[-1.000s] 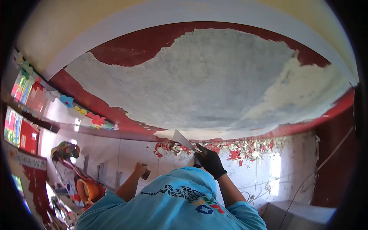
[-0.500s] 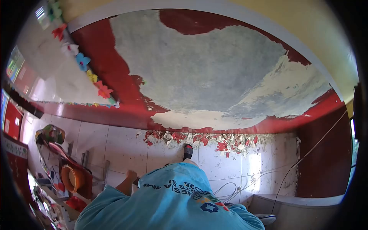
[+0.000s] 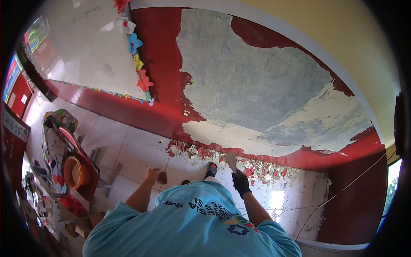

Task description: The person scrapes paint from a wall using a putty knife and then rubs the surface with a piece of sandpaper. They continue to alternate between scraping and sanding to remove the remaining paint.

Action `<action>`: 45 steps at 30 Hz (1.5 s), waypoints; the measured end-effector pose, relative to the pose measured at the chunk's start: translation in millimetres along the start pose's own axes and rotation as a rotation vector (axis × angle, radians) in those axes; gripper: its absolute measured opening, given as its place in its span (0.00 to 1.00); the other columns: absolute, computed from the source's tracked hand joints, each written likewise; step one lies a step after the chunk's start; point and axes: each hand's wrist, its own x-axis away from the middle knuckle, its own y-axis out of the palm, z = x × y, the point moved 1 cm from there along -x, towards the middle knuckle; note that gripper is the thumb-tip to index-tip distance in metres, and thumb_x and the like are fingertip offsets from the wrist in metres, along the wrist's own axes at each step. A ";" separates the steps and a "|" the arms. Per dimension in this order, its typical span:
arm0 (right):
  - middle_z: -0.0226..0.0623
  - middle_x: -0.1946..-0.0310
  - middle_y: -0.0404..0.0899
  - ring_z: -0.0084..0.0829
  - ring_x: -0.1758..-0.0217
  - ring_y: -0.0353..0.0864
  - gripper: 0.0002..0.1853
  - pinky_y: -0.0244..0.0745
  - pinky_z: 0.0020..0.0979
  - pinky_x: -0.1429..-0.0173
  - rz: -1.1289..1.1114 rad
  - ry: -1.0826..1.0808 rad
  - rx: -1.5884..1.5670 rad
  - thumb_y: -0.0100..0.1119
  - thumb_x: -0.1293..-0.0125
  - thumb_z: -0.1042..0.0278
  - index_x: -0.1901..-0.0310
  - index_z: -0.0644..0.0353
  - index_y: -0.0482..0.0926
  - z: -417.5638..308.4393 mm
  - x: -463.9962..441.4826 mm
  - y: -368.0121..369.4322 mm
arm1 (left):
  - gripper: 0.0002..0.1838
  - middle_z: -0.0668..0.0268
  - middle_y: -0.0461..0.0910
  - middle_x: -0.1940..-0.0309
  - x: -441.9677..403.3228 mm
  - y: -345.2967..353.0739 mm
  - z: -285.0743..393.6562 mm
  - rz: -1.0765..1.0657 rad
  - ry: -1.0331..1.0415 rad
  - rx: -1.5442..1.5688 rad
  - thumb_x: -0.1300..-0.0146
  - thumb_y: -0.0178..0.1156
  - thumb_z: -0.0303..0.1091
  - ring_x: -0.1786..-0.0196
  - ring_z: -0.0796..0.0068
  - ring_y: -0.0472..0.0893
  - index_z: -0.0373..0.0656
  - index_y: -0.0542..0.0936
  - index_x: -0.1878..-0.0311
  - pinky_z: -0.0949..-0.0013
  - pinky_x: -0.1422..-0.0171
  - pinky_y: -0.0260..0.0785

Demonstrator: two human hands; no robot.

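Note:
My right hand [image 3: 241, 182], in a black glove, is closed on the handle of a scraper [image 3: 231, 161]. Its flat blade points up toward the foot of the wall, over the paint debris. My left hand [image 3: 152, 174] is bare and closed, held above the white floor tiles. A small dark brown thing [image 3: 162, 177] shows at its fingers; its kind is unclear. Ahead stands the red wall [image 3: 158, 55], with a large patch stripped to grey and cream plaster [image 3: 252, 77]. Flakes of red and cream paint [image 3: 265, 171] lie along its base.
A whiteboard [image 3: 94, 47] edged with paper flowers hangs at the left. Below it are a chair with an orange bucket [image 3: 76, 172] and a cluttered table [image 3: 43, 205]. A cable [image 3: 338, 193] runs across the right side. My shod foot [image 3: 211, 169] is near the debris.
My right hand has come into view with the scraper. The left hand has risen slightly and shows more fully. The view has turned, shifting the whiteboard and stripped patch rightward.

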 end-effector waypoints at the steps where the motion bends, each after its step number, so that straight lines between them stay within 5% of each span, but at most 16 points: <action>1: 0.27 0.82 0.69 0.18 0.85 0.67 0.21 0.65 0.24 0.82 -0.096 -0.054 -0.021 0.49 0.35 0.58 0.43 0.55 0.71 -29.2 -7.8 2.5 | 0.13 0.62 0.82 0.68 -3.3 13.3 20.4 0.008 0.065 -0.051 0.48 0.60 0.29 0.67 0.74 0.79 0.37 0.82 0.59 0.70 0.64 0.72; 2: 0.26 0.80 0.69 0.17 0.84 0.68 0.23 0.65 0.22 0.81 -0.099 -0.281 0.122 0.49 0.35 0.56 0.41 0.55 0.69 -26.7 -31.0 12.0 | 0.13 0.62 0.82 0.67 1.6 23.0 46.6 -0.040 0.085 0.021 0.48 0.60 0.28 0.66 0.74 0.79 0.37 0.81 0.58 0.71 0.62 0.72; 6: 0.28 0.79 0.71 0.19 0.82 0.69 0.24 0.67 0.23 0.77 -0.289 -0.410 0.139 0.47 0.34 0.55 0.41 0.59 0.69 -117.7 -12.3 31.7 | 0.14 0.63 0.81 0.62 22.4 60.5 111.4 -0.205 0.212 0.282 0.45 0.61 0.29 0.60 0.75 0.78 0.37 0.79 0.55 0.73 0.55 0.70; 8: 0.41 0.73 0.78 0.30 0.71 0.77 0.23 0.71 0.31 0.64 -0.385 -0.334 0.209 0.48 0.34 0.56 0.42 0.60 0.70 -147.7 4.8 37.4 | 0.15 0.64 0.80 0.61 48.8 68.1 147.7 -0.333 0.232 0.436 0.43 0.62 0.32 0.58 0.77 0.77 0.36 0.78 0.53 0.74 0.53 0.69; 10: 0.36 0.75 0.76 0.26 0.73 0.75 0.23 0.70 0.30 0.65 -0.437 -0.442 0.054 0.48 0.34 0.55 0.42 0.59 0.70 -132.5 5.7 52.5 | 0.16 0.65 0.80 0.61 55.4 76.0 154.3 -0.382 0.243 0.532 0.42 0.62 0.35 0.59 0.78 0.77 0.37 0.78 0.53 0.75 0.54 0.68; 12: 0.34 0.76 0.74 0.23 0.74 0.73 0.22 0.69 0.29 0.67 -0.468 -0.333 0.012 0.48 0.34 0.55 0.43 0.59 0.70 -142.7 26.4 51.4 | 0.16 0.66 0.79 0.62 62.7 78.1 153.7 -0.435 0.251 0.625 0.41 0.62 0.37 0.59 0.78 0.76 0.37 0.77 0.53 0.75 0.55 0.68; 18: 0.32 0.79 0.70 0.21 0.76 0.71 0.11 0.68 0.25 0.71 -0.554 -0.245 0.021 0.48 0.32 0.60 0.58 0.59 0.72 -133.9 38.5 30.1 | 0.17 0.66 0.78 0.63 96.3 63.3 182.5 -0.093 0.133 0.565 0.40 0.62 0.39 0.61 0.79 0.75 0.35 0.77 0.55 0.77 0.55 0.66; 20: 0.34 0.79 0.71 0.24 0.76 0.72 0.12 0.69 0.27 0.69 -0.599 -0.353 0.066 0.48 0.32 0.60 0.58 0.60 0.72 -127.2 31.0 14.3 | 0.12 0.69 0.77 0.65 92.9 59.1 191.2 -0.125 0.385 0.357 0.38 0.60 0.35 0.62 0.82 0.74 0.37 0.78 0.56 0.77 0.62 0.66; 24: 0.38 0.77 0.75 0.30 0.73 0.76 0.14 0.71 0.31 0.65 -0.632 -0.390 0.127 0.48 0.32 0.58 0.61 0.62 0.73 -126.3 15.5 -28.2 | 0.11 0.71 0.77 0.69 103.6 71.7 239.3 -0.323 0.382 0.381 0.39 0.61 0.36 0.67 0.84 0.72 0.38 0.80 0.60 0.78 0.65 0.63; 26: 0.39 0.75 0.76 0.30 0.72 0.78 0.14 0.72 0.30 0.65 -0.668 -0.396 0.127 0.48 0.32 0.58 0.59 0.62 0.74 -115.2 -1.0 -48.9 | 0.11 0.70 0.78 0.71 98.9 89.3 257.8 -0.322 0.483 0.034 0.40 0.62 0.36 0.71 0.85 0.70 0.37 0.80 0.62 0.77 0.68 0.61; 32: 0.36 0.72 0.79 0.24 0.72 0.78 0.16 0.74 0.29 0.67 -0.603 -0.341 0.148 0.56 0.35 0.60 0.51 0.61 0.74 -121.0 -14.4 -124.6 | 0.12 0.73 0.74 0.77 96.8 159.3 322.7 -0.345 0.715 0.075 0.41 0.62 0.38 0.76 0.86 0.65 0.37 0.81 0.64 0.76 0.74 0.55; 34: 0.39 0.71 0.80 0.30 0.71 0.80 0.20 0.74 0.31 0.67 -0.612 -0.353 0.128 0.61 0.40 0.60 0.48 0.60 0.73 -115.6 -22.5 -142.0 | 0.12 0.73 0.73 0.79 110.3 173.9 348.0 -0.347 0.665 0.058 0.40 0.62 0.39 0.76 0.86 0.65 0.37 0.81 0.64 0.77 0.74 0.55; 37: 0.46 0.66 0.80 0.45 0.65 0.81 0.30 0.75 0.36 0.64 -0.298 -0.748 0.392 0.66 0.47 0.60 0.42 0.57 0.70 -136.9 -15.9 -168.3 | 0.14 0.74 0.71 0.82 114.0 199.8 364.4 -0.352 0.606 0.053 0.40 0.62 0.41 0.76 0.87 0.65 0.37 0.81 0.66 0.77 0.74 0.55; 45: 0.43 0.69 0.77 0.42 0.68 0.79 0.32 0.74 0.38 0.66 -0.040 -0.802 0.615 0.61 0.47 0.70 0.37 0.55 0.65 -132.5 -34.4 -191.6 | 0.18 0.73 0.65 0.87 125.9 233.0 391.4 -0.235 0.627 0.107 0.39 0.60 0.43 0.80 0.84 0.62 0.34 0.77 0.74 0.72 0.76 0.54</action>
